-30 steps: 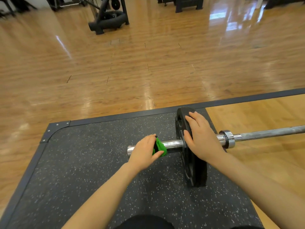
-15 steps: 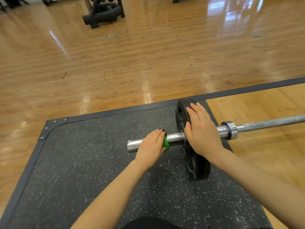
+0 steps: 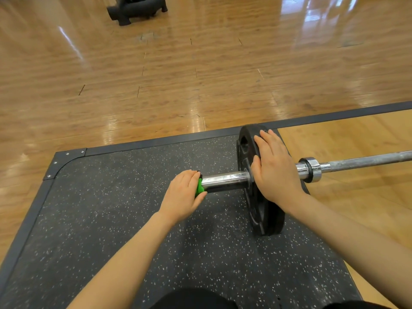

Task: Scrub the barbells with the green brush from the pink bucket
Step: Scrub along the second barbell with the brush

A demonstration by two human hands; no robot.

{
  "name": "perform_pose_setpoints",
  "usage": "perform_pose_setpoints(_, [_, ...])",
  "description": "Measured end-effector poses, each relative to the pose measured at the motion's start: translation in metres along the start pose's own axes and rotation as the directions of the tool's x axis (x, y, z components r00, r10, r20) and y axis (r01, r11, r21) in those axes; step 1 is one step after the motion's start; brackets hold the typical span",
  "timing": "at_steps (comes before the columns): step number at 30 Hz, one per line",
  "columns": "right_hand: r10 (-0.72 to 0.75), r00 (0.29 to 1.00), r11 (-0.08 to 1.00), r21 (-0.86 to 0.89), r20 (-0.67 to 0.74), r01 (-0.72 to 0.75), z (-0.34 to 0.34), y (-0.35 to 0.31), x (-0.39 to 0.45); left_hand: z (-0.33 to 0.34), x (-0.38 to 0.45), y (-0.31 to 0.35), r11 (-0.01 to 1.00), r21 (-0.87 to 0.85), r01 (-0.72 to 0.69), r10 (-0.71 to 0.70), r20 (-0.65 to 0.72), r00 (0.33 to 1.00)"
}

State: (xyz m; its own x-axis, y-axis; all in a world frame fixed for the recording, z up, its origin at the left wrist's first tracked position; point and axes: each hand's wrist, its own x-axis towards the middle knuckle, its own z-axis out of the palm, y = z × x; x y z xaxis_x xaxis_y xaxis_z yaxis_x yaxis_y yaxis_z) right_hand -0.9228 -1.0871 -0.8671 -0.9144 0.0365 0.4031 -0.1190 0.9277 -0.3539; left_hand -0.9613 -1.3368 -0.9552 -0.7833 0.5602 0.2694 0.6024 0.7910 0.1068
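Now | left hand (image 3: 183, 192) gripping green brush (image 3: 199, 188) slid to sleeve end | right hand (image 3: 274, 169) flat on plate (image 3: 259, 204)

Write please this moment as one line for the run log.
left hand: grips green brush at sleeve end | right hand: flat on weight plate

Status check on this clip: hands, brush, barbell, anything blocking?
Left hand grips green brush at the sleeve's outer end. Right hand flat on black plate, steadying barbell. Pink bucket not in view. Nothing blocking.
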Motion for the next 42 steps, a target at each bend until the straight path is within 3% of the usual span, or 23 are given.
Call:
perform_pose_setpoints(4, [-0.003, 1.000, 1.000, -0.010, 0.001, 0.003, 0.001, 0.001, 0.000, 0.008, 0.020, 0.013, 0.995, 0.011, -0.097, 0.097, 0.010, 0.995])
perform_pose_setpoints(9, [0.000, 1.000, 1.000, -0.002, 0.007, 0.000, 0.001, 0.002, 0.000, 0.013, 0.013, 0.007, 0.995, 0.011, -0.104, 0.104, -0.031, 0.994])
perform_pose_setpoints(20, [-0.004, 1.000, 1.000, 0.018, -0.009, 0.004, 0.001, 0.001, -0.002, 0.004, -0.030, -0.046, 1.000, -0.010, 0.021, -0.022, -0.052, 0.998])
perform_pose_setpoints(31, [0.004, 1.000, 1.000, -0.010, 0.001, -0.004, 0.001, 0.001, 0.002, 0.014, 0.037, 0.015, 0.971, 0.054, -0.232, 0.227, 0.079, 0.971])
perform_pose_setpoints(35, [0.000, 1.000, 1.000, -0.015, 0.007, 0.000, -0.001, 0.002, 0.000, 0.014, 0.040, 0.027, 0.984, 0.020, -0.179, 0.178, 0.059, 0.982])
perform_pose_setpoints(42, [-0.011, 1.000, 1.000, -0.008, 0.011, 0.011, -0.002, 0.001, -0.003, 0.002, 0.004, -0.018, 0.995, -0.009, -0.097, 0.097, 0.000, 0.995])
